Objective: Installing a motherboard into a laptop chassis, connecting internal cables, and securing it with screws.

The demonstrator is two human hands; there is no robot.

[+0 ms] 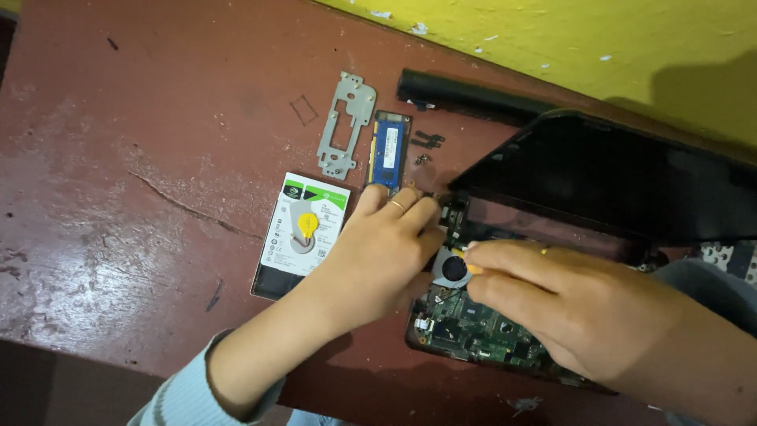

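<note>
Pinched in my right hand: a slim yellow-handled tool, grip narrow, its tip at the round cooling fan of the opened laptop. My left hand, ring on one finger, rests fingers-down at the fan's left edge; whether that grip holds anything I cannot tell. Laptop lid: raised, behind the fan. Left of the fan, flat on the red desk: hard drive with a yellow coin cell on it. Beyond that: blue memory stick, metal bracket, small screws, long black battery by the yellow wall.
</note>
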